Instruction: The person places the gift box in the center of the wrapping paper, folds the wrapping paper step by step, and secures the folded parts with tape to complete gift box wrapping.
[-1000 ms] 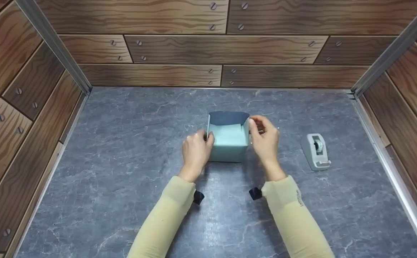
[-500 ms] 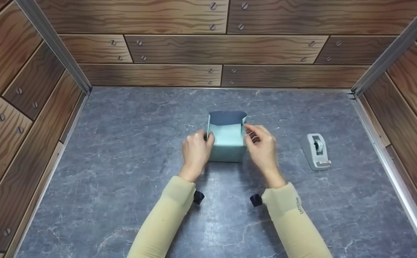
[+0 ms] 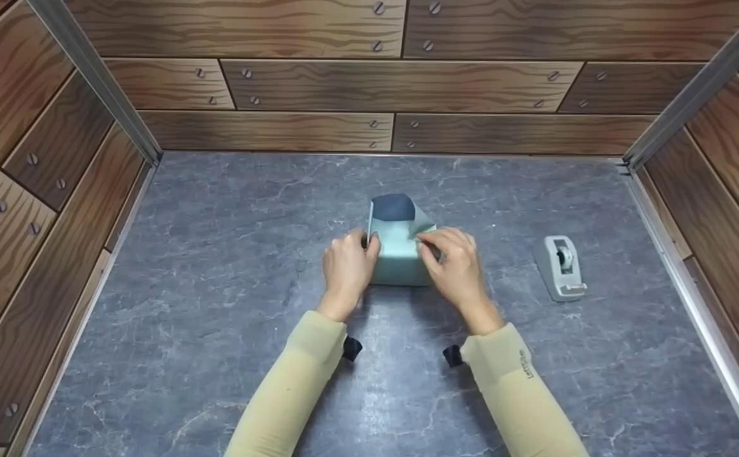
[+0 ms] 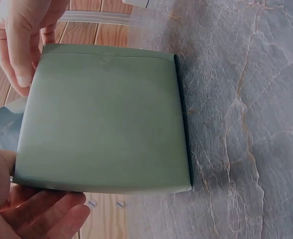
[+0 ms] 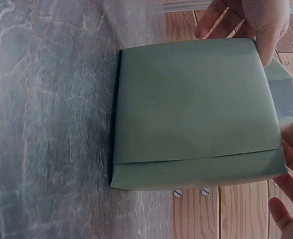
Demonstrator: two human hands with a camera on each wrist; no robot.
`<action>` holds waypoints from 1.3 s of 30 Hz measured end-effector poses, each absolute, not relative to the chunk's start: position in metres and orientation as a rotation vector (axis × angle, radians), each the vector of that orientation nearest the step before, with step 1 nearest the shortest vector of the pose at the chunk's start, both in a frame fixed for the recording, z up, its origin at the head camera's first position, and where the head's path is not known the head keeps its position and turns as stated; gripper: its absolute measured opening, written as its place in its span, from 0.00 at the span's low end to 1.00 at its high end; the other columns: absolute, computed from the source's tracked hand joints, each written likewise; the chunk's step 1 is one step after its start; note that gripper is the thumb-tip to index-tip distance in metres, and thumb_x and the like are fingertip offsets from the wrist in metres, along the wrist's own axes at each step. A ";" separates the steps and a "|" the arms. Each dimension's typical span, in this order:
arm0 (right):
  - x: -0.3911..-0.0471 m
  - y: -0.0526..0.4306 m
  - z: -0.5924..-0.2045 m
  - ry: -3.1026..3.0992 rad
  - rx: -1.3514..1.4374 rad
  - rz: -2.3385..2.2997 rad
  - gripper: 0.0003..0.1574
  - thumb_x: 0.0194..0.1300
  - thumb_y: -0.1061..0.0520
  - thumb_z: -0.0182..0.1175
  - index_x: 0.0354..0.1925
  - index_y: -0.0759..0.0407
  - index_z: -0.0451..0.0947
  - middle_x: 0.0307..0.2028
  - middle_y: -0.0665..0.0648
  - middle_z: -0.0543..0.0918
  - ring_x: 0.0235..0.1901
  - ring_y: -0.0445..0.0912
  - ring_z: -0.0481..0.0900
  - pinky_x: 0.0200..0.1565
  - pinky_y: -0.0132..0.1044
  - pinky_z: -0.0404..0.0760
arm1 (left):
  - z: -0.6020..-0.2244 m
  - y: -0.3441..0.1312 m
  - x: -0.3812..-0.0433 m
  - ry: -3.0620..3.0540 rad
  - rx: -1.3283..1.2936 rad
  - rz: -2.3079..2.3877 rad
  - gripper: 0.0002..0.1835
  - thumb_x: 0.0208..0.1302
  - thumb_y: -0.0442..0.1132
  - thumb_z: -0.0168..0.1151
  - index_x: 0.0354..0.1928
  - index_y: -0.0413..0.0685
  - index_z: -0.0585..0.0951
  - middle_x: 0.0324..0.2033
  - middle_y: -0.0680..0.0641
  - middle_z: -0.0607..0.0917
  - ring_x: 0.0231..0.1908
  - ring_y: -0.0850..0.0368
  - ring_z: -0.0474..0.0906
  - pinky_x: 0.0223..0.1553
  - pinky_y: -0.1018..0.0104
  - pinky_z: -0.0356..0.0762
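A box wrapped in pale green paper [image 3: 400, 270] stands on the tabletop, its sheet rising past the top at the far side and the sides. My left hand [image 3: 347, 270] grips the box's left side, thumb at the top edge and fingers along the side, as the left wrist view shows. At the top right corner my right hand [image 3: 458, 270] pinches the wrapping paper [image 3: 421, 221], which slants inward over the top. The far paper flap [image 3: 392, 208] stands up, its darker inside showing. A paper seam [image 5: 201, 158] runs along the near face in the right wrist view.
To the right of the box stands a light grey tape dispenser [image 3: 562, 268] with a roll in it. The grey marbled tabletop [image 3: 217, 266] is bounded by wood-patterned panels [image 3: 319, 86] at the back and both sides, with metal rails along the corners.
My right hand has moved left and slightly nearer, drawing the right side of the wrapping paper inward over the box top. My left hand has stayed in place.
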State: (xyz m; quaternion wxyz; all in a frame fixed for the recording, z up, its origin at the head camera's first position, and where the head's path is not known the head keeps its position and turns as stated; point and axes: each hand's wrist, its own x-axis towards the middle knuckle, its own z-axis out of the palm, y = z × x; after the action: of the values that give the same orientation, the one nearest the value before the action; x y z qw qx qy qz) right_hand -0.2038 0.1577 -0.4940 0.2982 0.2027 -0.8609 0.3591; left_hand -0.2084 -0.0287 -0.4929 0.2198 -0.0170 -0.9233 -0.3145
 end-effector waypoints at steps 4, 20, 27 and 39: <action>-0.202 0.160 -0.496 -2.270 0.588 0.942 0.08 0.57 0.57 0.63 0.37 0.58 0.84 0.34 0.52 0.83 0.39 0.49 0.77 0.49 0.48 0.66 | -0.493 -0.028 -0.208 -2.549 -0.047 -0.866 0.19 0.60 0.46 0.57 0.13 0.53 0.70 0.09 0.54 0.70 0.09 0.57 0.64 0.13 0.63 0.61; -0.200 0.169 -0.498 -2.387 0.727 0.947 0.19 0.62 0.56 0.59 0.51 0.61 0.77 0.54 0.56 0.74 0.52 0.48 0.71 0.48 0.50 0.64 | -0.493 -0.028 -0.209 -2.552 -0.026 -0.852 0.17 0.59 0.47 0.57 0.15 0.52 0.73 0.13 0.52 0.76 0.14 0.52 0.72 0.16 0.58 0.68; -0.203 0.160 -0.498 -2.517 0.756 0.769 0.27 0.63 0.45 0.55 0.55 0.58 0.74 0.56 0.56 0.72 0.57 0.50 0.65 0.55 0.52 0.58 | -0.493 -0.029 -0.209 -2.558 -0.038 -0.839 0.16 0.59 0.48 0.58 0.16 0.51 0.75 0.13 0.51 0.77 0.14 0.52 0.73 0.16 0.58 0.68; -0.207 0.161 -0.493 -2.574 0.784 0.808 0.23 0.67 0.46 0.50 0.55 0.55 0.75 0.55 0.54 0.74 0.58 0.51 0.65 0.56 0.52 0.54 | -0.494 -0.029 -0.210 -2.549 -0.045 -0.855 0.18 0.59 0.47 0.57 0.13 0.53 0.71 0.11 0.53 0.73 0.12 0.55 0.70 0.14 0.60 0.65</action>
State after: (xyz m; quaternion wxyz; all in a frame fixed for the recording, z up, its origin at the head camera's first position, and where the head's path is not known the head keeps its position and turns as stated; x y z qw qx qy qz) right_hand -0.2069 0.1611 -0.4926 0.1654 0.2752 -0.9036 0.2836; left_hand -0.2100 -0.0292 -0.4944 0.2244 -0.0164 -0.9238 -0.3100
